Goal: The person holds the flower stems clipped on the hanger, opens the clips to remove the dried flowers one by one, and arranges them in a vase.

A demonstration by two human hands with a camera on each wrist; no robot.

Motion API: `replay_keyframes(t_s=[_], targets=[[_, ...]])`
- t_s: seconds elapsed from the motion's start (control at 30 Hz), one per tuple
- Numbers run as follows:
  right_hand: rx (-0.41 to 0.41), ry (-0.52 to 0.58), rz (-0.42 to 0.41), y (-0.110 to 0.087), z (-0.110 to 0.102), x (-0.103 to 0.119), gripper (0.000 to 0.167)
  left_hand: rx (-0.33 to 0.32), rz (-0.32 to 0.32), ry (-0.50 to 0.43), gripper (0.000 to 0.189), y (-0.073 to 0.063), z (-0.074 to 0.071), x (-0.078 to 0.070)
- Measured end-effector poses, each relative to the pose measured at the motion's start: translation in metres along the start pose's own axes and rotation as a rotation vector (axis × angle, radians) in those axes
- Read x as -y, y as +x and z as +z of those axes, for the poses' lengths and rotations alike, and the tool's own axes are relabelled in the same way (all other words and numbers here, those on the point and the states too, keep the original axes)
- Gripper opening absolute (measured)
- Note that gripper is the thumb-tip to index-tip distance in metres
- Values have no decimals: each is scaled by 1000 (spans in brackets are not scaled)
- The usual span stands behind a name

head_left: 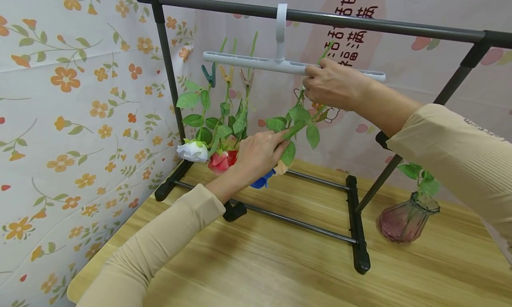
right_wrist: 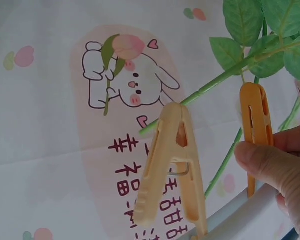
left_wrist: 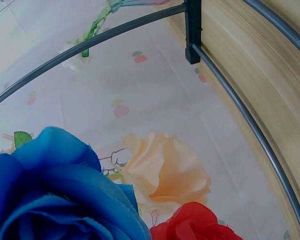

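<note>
my left hand grips a leafy green stem down below the white hanger | my right hand has an orange clip pinched right at the hanger | white rose dangles off to the left, pinkish vase sits on the bench

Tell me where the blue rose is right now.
In the head view, the blue rose is near the middle, just below the left hand, beside the peach rose; in the left wrist view, it fills the lower left corner.
</note>
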State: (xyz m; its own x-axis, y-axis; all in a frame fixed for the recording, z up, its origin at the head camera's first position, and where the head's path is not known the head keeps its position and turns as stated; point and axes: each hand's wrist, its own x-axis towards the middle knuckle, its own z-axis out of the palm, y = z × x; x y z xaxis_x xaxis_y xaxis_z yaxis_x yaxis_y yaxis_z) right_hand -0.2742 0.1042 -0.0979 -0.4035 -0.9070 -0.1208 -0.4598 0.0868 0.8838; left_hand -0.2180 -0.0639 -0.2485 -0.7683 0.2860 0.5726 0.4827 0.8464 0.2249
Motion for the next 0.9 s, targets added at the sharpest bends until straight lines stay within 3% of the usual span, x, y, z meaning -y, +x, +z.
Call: replay_keyframes(t_s=[0.4,0.9], targets=[[-75,4,11,-7,2,0,29,9,-9,-12,30,-2,-1,1],[-286,42,82,-29,17,13,19,-14,34,-21,24,-6,-1,0]])
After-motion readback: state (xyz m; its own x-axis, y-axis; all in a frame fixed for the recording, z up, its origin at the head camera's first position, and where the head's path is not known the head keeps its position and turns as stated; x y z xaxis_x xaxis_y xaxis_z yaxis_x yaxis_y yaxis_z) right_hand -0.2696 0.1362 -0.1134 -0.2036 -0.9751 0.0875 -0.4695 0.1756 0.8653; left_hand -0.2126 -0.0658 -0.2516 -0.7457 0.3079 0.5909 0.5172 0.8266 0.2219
